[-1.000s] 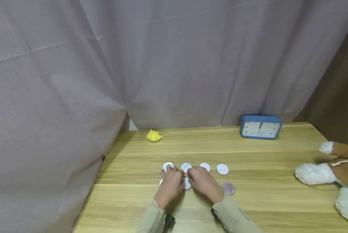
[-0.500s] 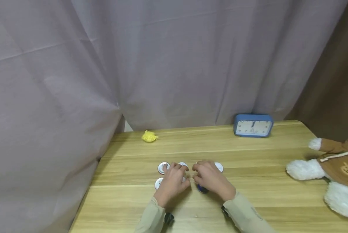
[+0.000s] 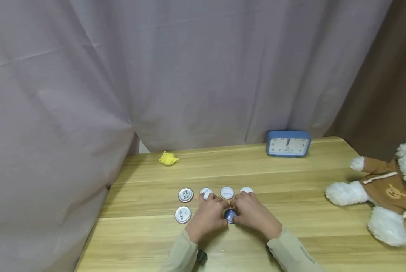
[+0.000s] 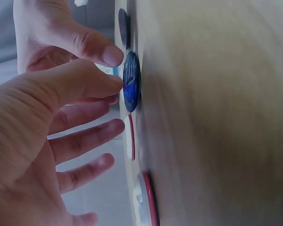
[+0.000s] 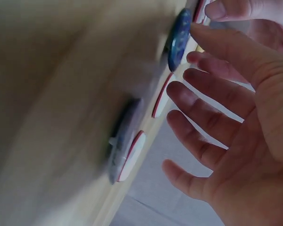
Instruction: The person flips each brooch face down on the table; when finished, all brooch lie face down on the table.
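Observation:
A blue round pin badge (image 3: 230,216) lies face up on the table between my two hands. My left hand (image 3: 207,216) comes from its left side, and in the left wrist view the left thumb (image 4: 85,84) tip is right at the badge's face. From the right, my right hand (image 3: 255,216) has its thumb tip at the badge's edge, the other fingers spread apart. White-backed badges (image 3: 227,193) form a row behind the hands. At the left, two badges show their pins, one behind (image 3: 186,195) and one in front (image 3: 183,214). A purplish badge (image 5: 125,141) sits under the right hand.
A blue clock (image 3: 288,144) stands at the table's back right. Toward the back left lies a yellow tangle of string (image 3: 168,158). A white plush toy in a brown hoodie (image 3: 389,189) lies at the right. Grey curtain (image 3: 196,75) hangs behind the table.
Both hands have moved rightward along the front row, from a white-backed badge to the blue one. The right hand's fingers now lie at its edge. The view has shifted slightly right.

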The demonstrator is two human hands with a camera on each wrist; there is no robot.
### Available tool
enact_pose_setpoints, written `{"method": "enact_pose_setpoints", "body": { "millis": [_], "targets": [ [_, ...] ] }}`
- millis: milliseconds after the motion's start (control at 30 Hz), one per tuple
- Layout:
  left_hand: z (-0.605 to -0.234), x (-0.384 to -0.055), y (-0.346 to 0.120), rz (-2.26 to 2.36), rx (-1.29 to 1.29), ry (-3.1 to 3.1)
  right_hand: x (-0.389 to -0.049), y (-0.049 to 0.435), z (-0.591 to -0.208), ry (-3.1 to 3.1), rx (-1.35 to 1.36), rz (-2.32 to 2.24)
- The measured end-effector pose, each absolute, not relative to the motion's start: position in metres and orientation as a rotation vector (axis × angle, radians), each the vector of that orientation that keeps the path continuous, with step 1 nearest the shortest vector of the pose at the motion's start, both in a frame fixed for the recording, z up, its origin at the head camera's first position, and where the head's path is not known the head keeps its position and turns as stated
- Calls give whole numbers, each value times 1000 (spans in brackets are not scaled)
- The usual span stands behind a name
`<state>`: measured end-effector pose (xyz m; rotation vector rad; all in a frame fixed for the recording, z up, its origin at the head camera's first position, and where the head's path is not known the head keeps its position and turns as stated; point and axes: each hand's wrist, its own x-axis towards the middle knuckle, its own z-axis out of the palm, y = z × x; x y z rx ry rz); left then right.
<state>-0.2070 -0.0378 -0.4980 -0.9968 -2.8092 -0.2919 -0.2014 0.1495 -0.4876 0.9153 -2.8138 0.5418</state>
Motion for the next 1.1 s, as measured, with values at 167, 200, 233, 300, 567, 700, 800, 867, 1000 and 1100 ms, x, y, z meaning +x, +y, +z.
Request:
{"method": "enact_pose_setpoints", "body": {
  "millis": [167, 200, 233, 300, 567, 700, 800, 867, 1000, 1100],
  "targets": [
    [-499, -206, -34, -226, -1016, -2815, -199, 149, -492, -2835, 926, 529],
    [-500, -206, -34, -221, -1021, -2813, -199, 149, -493, -2841, 924, 523],
    [-499, -206, -34, -221, -1027, -2813, -199, 149, -493, -2847, 924, 518],
    [-500, -206, -35, -222, -1038, -2813, -200, 149, -493, -2856, 922, 519],
    [-504, -204, -34, -241, -1065, -2793, -201, 151, -495, -2833, 1002, 592],
    [-504, -203, -35, -289, -1072, -2784, -202, 154, -494, -2798, 1084, 637],
    [-504, -202, -36, -331, -1063, -2791, -204, 156, -493, -2804, 1114, 668],
    [-503, -202, -36, -346, -1052, -2794, -204, 157, -491, -2805, 1124, 681],
    [-503, -204, -36, -322, -1029, -2789, -206, 158, -487, -2789, 1151, 708],
    [-504, -204, -36, -309, -1019, -2770, -206, 159, -485, -2792, 1167, 745]
  ]
}}
